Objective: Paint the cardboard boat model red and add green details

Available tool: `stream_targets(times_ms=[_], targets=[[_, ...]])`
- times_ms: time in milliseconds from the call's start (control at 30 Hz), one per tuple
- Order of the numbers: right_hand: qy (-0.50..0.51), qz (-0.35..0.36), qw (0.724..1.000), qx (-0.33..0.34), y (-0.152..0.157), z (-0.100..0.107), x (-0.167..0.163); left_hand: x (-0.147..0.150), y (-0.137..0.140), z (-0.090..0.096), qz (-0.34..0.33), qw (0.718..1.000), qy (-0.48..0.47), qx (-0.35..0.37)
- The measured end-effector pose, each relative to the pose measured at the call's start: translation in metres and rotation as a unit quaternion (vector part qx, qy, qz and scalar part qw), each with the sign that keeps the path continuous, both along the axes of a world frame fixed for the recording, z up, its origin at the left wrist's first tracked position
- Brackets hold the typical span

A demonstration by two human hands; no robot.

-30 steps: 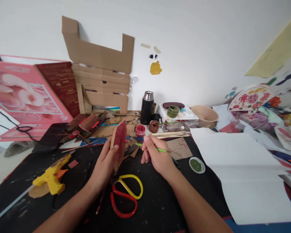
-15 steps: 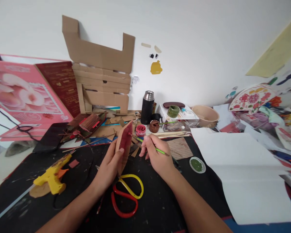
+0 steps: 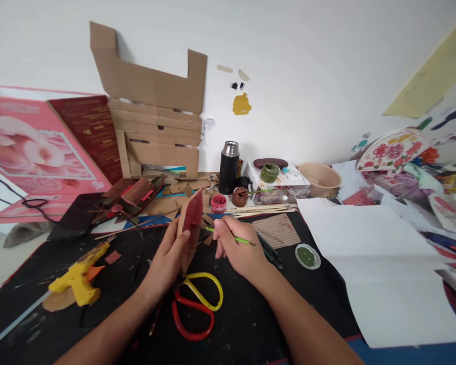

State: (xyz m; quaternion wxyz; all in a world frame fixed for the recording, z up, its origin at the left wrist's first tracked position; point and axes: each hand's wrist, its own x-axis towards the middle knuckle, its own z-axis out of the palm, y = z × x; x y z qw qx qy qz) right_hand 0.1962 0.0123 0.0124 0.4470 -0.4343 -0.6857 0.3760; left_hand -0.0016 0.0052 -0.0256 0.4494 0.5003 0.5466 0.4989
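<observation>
My left hand [image 3: 172, 251] is closed around a folded cardboard piece [image 3: 192, 215], whose inner face is partly painted red. Pinched in my right hand [image 3: 237, 246] is a thin green paintbrush [image 3: 244, 240]. The brush tip meets the red area of the cardboard. Behind the hands stand a jar of red paint [image 3: 218, 203] and a jar of brown paint [image 3: 239, 196], with another brush across the brown one. Scissors [image 3: 198, 305] with one yellow and one red handle lie just below the cardboard, their blades mostly hidden by my left hand.
A yellow glue gun [image 3: 78, 279] lies at left. A black thermos [image 3: 229, 167], a beige bowl [image 3: 319, 180] and flattened cardboard [image 3: 155, 126] stand along the wall. At right are a lid with green paint [image 3: 307, 256], corrugated cardboard [image 3: 277, 229] and white paper [image 3: 380, 274].
My right hand has moved slightly left and down, and the brush tip now reaches the cardboard's red face. The cardboard has turned a little. The whole view has shifted slightly.
</observation>
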Motion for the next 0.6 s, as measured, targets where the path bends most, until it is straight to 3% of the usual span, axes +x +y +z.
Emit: stream_targets(times_ms=[200,433,600], targets=[[-0.005,-0.048,0.999,0.018,0.002,0.0,0.0,0.003,0.0,-0.003,-0.027,0.999,-0.029,0.002],[-0.033,-0.096,0.993,0.053,0.002,0.005,0.004,0.006,-0.004,0.008,-0.034,0.999,-0.013,-0.015],[-0.044,-0.116,0.988,0.094,0.002,0.009,0.007,0.003,-0.004,0.0,-0.049,0.998,-0.021,-0.013]])
